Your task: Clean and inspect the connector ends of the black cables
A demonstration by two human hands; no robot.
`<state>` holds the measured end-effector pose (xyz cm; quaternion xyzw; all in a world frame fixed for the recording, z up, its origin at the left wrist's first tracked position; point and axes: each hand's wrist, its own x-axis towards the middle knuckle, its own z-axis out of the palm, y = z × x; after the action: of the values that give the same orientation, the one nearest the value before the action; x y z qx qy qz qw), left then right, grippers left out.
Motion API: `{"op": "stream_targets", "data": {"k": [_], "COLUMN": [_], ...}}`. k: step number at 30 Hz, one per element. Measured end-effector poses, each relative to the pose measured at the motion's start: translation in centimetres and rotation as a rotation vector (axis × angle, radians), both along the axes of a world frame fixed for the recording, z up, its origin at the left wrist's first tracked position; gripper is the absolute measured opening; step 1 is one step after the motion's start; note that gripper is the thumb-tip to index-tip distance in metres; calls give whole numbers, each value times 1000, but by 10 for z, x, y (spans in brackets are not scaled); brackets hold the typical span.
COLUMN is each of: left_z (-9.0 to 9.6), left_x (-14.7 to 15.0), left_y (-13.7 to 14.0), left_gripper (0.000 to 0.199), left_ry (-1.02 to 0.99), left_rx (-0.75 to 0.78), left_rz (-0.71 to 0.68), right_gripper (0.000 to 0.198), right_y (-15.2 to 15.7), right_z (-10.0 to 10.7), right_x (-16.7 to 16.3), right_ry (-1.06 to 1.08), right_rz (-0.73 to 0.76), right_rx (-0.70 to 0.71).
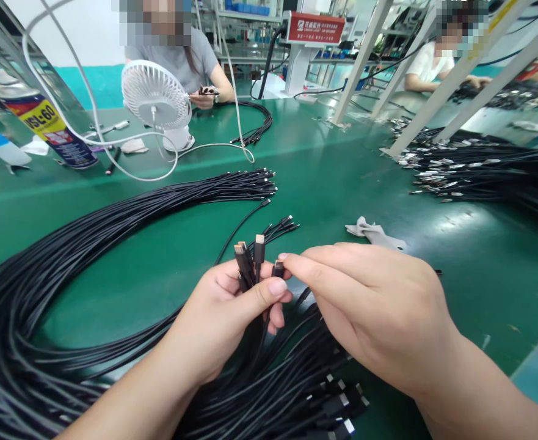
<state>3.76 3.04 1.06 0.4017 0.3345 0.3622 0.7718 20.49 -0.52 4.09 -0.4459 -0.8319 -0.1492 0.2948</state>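
Note:
My left hand [239, 299] is closed around the ends of several black USB cables, whose plugs [259, 249] point upward above the fingers. Its thumb presses on one cable just below a plug [278, 269]. At that same plug is the index fingertip of my right hand [369, 305], with the other fingers curled together and the thumb hidden behind. Below both hands lies a bundle of black cables [273, 385], its plugs spread toward the lower right.
A thick loop of black cables [113, 226] curves across the green table [323, 165] on the left. Beyond it stand a white fan [156, 95] and a spray can [49, 125]. A grey rag [374, 233] lies past my right hand; more cables [488, 171] are piled right. Two people sit opposite.

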Motion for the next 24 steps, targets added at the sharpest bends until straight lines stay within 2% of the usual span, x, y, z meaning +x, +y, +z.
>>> {"op": "stream_targets", "data": {"k": [19, 24], "left_z": [3, 2], "left_x": [1, 2], "left_y": [-1, 0], "left_gripper": [27, 21], "left_ry": [50, 22], "left_rx": [30, -45], "left_rz": [-58, -24], "right_gripper": [27, 23], "right_y": [1, 3], "right_z": [-3, -3], "right_x": [1, 2], "right_ry": [35, 110], "right_rz": [19, -2], "right_rx": [-31, -131]}}
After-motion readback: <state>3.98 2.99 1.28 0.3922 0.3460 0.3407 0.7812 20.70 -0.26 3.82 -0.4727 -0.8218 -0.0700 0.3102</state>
